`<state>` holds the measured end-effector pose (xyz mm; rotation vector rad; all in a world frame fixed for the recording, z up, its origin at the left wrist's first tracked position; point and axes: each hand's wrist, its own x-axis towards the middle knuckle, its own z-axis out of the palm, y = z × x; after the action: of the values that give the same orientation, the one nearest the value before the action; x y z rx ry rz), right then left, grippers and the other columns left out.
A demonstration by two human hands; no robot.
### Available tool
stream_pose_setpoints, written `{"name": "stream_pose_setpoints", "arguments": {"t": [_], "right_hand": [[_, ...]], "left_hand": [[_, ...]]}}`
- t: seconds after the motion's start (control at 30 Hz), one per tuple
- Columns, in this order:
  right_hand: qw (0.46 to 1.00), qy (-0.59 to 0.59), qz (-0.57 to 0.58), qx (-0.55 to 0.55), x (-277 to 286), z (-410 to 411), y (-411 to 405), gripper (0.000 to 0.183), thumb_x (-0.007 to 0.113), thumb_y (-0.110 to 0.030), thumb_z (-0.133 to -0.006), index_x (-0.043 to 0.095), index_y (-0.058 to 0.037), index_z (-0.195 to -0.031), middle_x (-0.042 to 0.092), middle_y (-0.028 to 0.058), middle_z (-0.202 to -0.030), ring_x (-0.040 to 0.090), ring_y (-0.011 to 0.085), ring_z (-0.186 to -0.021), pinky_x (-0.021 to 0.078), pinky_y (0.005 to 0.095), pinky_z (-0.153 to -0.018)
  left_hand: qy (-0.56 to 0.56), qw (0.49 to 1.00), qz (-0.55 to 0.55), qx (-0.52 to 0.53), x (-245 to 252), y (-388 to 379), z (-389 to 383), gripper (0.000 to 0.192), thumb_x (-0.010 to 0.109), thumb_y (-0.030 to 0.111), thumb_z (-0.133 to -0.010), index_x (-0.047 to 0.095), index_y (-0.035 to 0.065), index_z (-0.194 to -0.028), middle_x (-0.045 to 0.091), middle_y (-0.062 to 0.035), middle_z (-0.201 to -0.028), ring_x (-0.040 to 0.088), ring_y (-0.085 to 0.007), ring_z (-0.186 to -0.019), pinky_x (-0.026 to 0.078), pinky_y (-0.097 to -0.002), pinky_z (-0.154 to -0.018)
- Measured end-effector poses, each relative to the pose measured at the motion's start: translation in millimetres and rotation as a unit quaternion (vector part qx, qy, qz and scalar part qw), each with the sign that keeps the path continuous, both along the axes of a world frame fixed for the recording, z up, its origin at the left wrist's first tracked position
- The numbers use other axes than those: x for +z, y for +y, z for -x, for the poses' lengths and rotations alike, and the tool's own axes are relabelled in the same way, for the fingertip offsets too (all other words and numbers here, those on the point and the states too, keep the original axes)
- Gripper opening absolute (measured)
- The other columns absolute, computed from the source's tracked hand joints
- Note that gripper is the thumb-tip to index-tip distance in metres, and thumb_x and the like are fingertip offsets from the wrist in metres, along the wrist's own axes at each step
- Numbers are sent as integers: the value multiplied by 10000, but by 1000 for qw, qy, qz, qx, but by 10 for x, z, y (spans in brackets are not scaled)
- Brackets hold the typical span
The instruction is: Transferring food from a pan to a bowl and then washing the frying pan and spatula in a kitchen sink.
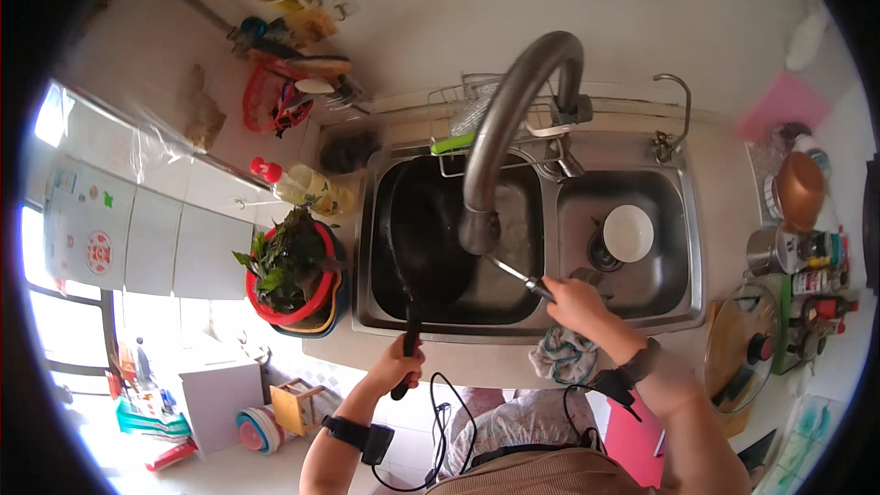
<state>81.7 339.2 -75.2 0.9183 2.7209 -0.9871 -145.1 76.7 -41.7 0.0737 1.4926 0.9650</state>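
My left hand (399, 366) is closed around the black handle of a dark wok (430, 234), which stands tilted in the left basin of a steel double sink (619, 330). My right hand (576, 302) grips the black handle of a metal-shafted utensil (512, 271); its far end is hidden behind the head of the curved faucet (489, 144). A white bowl (628, 234) sits in the right basin near the drain. A crumpled cloth (564, 355) lies on the counter's front edge, below my right hand.
Left of the sink are a red-rimmed basin (323, 302) of leafy greens (285, 265) and a pump bottle (309, 189). A wire rack (526, 158) with a green-handled item (452, 144) stands behind the sink. At right lies a glass lid (742, 350) near seasoning bottles (811, 282).
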Motion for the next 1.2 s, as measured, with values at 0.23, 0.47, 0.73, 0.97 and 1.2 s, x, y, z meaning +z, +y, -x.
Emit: {"name": "stream_pose_setpoints", "arguments": {"t": [0.23, 0.47, 0.73, 0.97, 1.2], "right_hand": [[997, 43, 35, 55, -143, 285, -439, 331, 504, -84, -770, 552, -5, -1088, 634, 187, -853, 634, 344, -771, 511, 447, -647], [991, 83, 26, 105, -254, 220, -486, 424, 525, -105, -763, 514, -20, -1178, 624, 173, -843, 629, 341, -723, 509, 447, -631], [987, 88, 65, 121, -298, 186, -608, 393, 478, -94, -792, 507, 31, -1164, 622, 189, -884, 627, 355, -767, 509, 443, -669], [987, 77, 70, 119, -392, 156, -639, 383, 470, -101, -794, 517, 41, -1146, 629, 201, -857, 631, 352, -765, 510, 443, -664], [988, 59, 98, 107, -475, 127, -690, 457, 527, -128, -753, 489, 16, -1185, 623, 183, -864, 622, 348, -767, 499, 449, -667]], "left_hand": [[337, 923, 104, -152, -59, -343, -41, 306, 521, -54, -723, 412, 17, -1000, 484, -51, -682, 477, -126, -448, 360, -278, -359], [345, 914, 168, -132, 132, -273, -219, 189, 565, 65, -749, 443, 3, -879, 523, -114, -591, 525, -196, -423, 403, -324, -388], [300, 936, 165, -80, 72, -217, -243, 187, 513, -8, -756, 396, 6, -901, 474, -64, -602, 462, -131, -419, 371, -277, -351], [295, 939, 163, -73, -67, -88, -281, 197, 531, 3, -727, 409, -15, -881, 487, -74, -560, 494, -154, -398, 380, -293, -346], [311, 932, 168, -81, -186, -141, -290, 206, 541, -10, -722, 405, -6, -877, 492, -78, -582, 492, -153, -397, 382, -299, -342]]}}
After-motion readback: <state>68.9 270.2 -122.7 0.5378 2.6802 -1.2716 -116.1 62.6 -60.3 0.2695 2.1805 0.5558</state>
